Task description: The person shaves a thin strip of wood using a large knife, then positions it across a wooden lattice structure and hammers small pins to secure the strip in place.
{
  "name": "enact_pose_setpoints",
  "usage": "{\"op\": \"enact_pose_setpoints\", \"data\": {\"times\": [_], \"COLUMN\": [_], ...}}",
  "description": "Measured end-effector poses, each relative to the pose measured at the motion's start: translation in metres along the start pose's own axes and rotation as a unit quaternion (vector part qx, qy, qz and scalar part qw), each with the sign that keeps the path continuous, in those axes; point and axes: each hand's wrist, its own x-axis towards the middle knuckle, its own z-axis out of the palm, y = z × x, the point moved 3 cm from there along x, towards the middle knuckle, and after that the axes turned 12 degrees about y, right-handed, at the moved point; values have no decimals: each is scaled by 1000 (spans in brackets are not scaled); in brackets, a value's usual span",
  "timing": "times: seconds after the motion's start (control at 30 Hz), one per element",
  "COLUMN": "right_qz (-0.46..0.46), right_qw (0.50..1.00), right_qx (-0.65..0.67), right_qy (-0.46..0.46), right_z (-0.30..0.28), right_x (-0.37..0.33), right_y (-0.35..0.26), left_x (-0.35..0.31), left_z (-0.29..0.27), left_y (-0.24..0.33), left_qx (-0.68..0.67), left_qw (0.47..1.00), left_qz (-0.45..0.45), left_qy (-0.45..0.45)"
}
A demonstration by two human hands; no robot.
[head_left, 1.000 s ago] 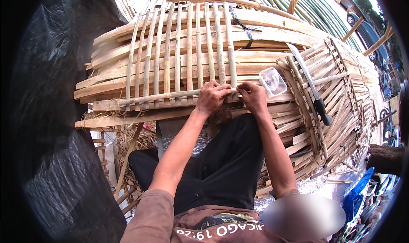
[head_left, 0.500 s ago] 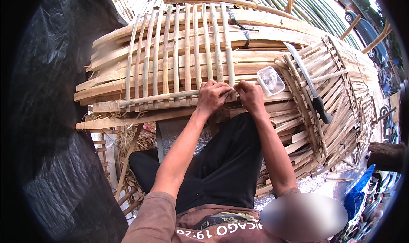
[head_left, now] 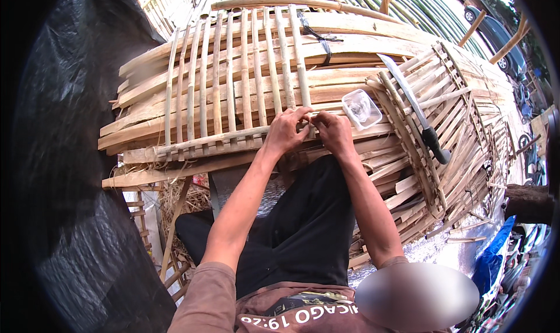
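Note:
A row of narrow upright bamboo slats (head_left: pixel 216 76) lies over split bamboo planks. A bamboo crosspiece (head_left: pixel 210 139) runs across their near ends. My left hand (head_left: pixel 284 130) is closed around the right end of this crosspiece, beside the rightmost slats. Close to its fingertips, my right hand (head_left: pixel 333 132) is in a pinch at the foot of the last slat (head_left: pixel 301 70). What sits between the right fingertips is too small to make out. Just right of that hand stands a clear plastic container (head_left: pixel 361 109) with something transparent inside.
A long curved blade (head_left: pixel 406 88) with a black handle (head_left: pixel 434 143) rests on stacked bamboo lattice panels (head_left: pixel 455 117) at the right. Black plastic sheeting (head_left: pixel 76 187) hangs on the left. Behind lie long green poles (head_left: pixel 373 12), and a parked car (head_left: pixel 496 35) shows far right.
The whole view has shifted slightly, so the slats and container appear a little further left. My hands stay together at the crosspiece's right end, with the fingers slightly repositioned.

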Motion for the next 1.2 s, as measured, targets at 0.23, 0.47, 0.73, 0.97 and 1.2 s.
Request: {"op": "enact_pose_setpoints", "data": {"times": [0.23, 0.47, 0.73, 0.97, 1.2], "right_qz": [14, -6, 181, 328, 242], "right_qw": [1000, 1000, 942, 923, 934], "right_qx": [11, 6, 222, 3, -260], "right_qy": [0, -20, 174, 203, 31], "right_z": [-1, 0, -53, -149, -154], "right_x": [0, 2, -56, -304, -414], "right_y": [2, -1, -30, -18, -30], "left_x": [2, 0, -9, -2, -7], "left_z": [3, 6, 4, 10, 12], "left_y": [-3, -10, -12, -15, -23], "left_qx": [-72, -38, 42, 21, 33], "left_qw": [995, 993, 997, 997, 997], "left_qz": [-67, -94, -39, -31, -6], "left_qy": [13, 53, 57, 64, 64]}}
